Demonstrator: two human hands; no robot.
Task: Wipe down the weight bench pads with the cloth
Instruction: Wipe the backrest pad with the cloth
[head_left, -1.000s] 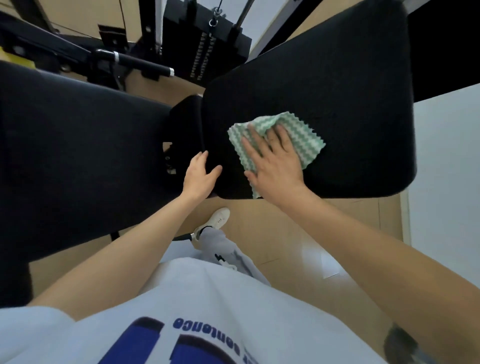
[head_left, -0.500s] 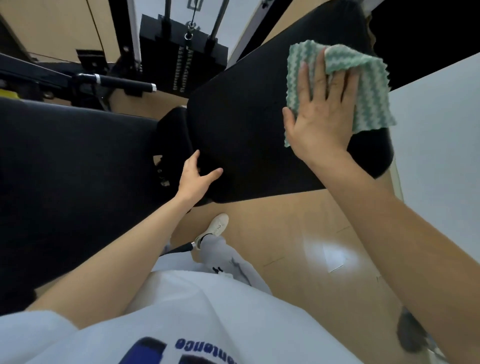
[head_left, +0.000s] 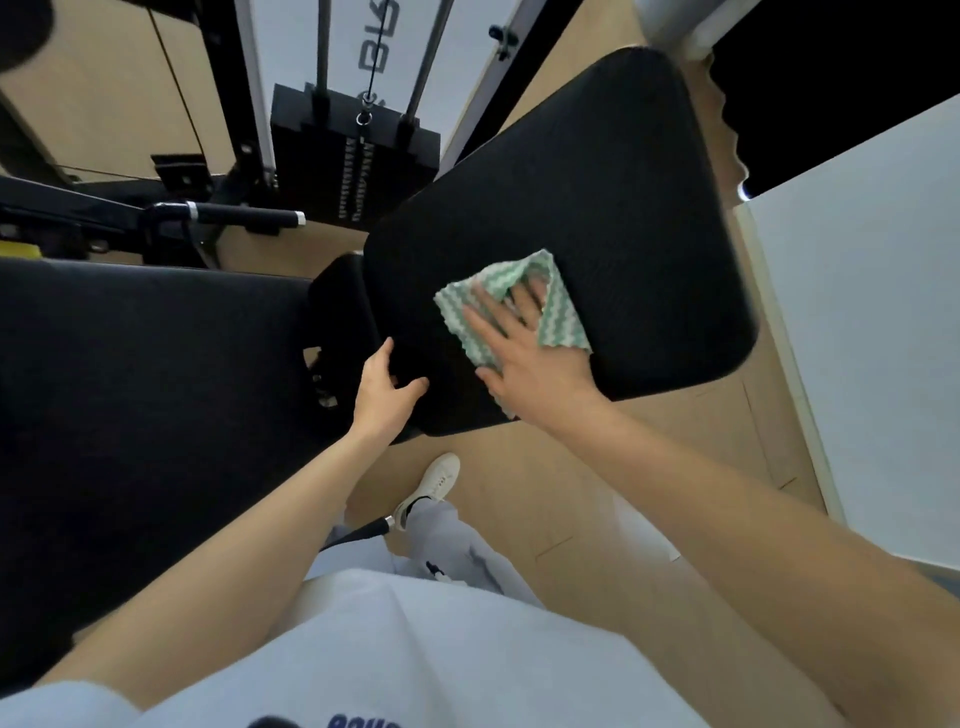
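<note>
A black bench pad (head_left: 613, 197) slants across the upper right. My right hand (head_left: 524, 358) lies flat on a green-and-white zigzag cloth (head_left: 558, 317), pressing it against the pad's near half; part of the cloth folds over my fingertips. My left hand (head_left: 384, 389) grips the pad's near left corner, thumb on top. A second, larger black pad (head_left: 145, 395) fills the left side, separated from the first by a narrow gap with the hinge.
A weight stack (head_left: 353, 171) with cable and guide rods stands behind the pads. A black bar handle (head_left: 244, 214) juts out at the left. Wooden floor (head_left: 597, 499) lies below, my white shoe (head_left: 436, 478) on it. A white wall (head_left: 872, 332) runs along the right.
My right hand swept the cloth up to the pad's far end, then back down to its near half. My left hand stayed on the corner. The camera shifted slightly.
</note>
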